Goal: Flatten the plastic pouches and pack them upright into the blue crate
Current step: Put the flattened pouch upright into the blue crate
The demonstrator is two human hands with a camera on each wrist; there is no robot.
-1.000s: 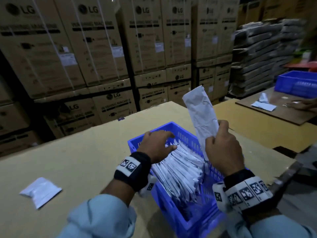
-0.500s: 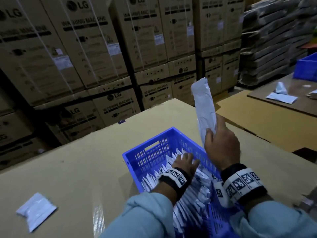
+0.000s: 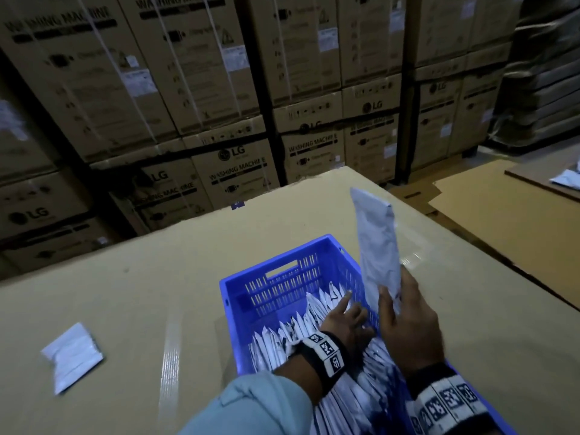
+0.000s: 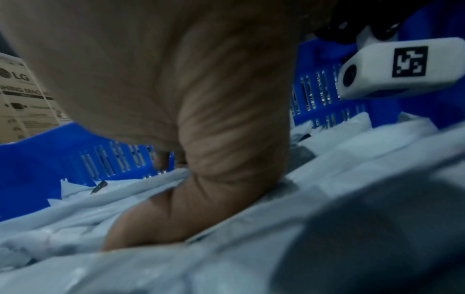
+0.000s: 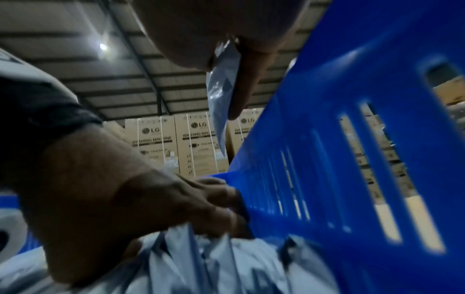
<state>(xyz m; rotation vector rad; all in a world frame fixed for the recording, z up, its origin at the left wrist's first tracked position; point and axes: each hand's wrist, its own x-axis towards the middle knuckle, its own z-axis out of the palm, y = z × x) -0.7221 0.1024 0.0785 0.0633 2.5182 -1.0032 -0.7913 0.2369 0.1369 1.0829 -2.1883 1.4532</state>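
Observation:
The blue crate (image 3: 282, 277) sits on the cardboard table top, holding a row of upright white pouches (image 3: 276, 340). My left hand (image 3: 348, 321) is inside the crate and presses into the pouches near the right wall; its thumb (image 4: 176, 208) digs between them. My right hand (image 3: 395, 296) pinches one flat white pouch (image 3: 376, 246) by its lower end and holds it upright just over the crate's right wall (image 5: 352, 99). In the right wrist view that held pouch (image 5: 221, 89) lies under my thumb. Another loose pouch (image 3: 72, 356) lies on the table at the left.
Stacked washing machine cartons (image 3: 219, 89) form a wall behind the table (image 3: 157, 293). A second cardboard surface (image 3: 502, 215) lies to the right, with a pouch (image 3: 565, 177) at its far edge. The crate's far end (image 3: 266, 309) holds no pouches.
My left hand has gone from the top of the pouches down into the crate, toward its right wall. My right hand has brought the held pouch lower, close over the crate.

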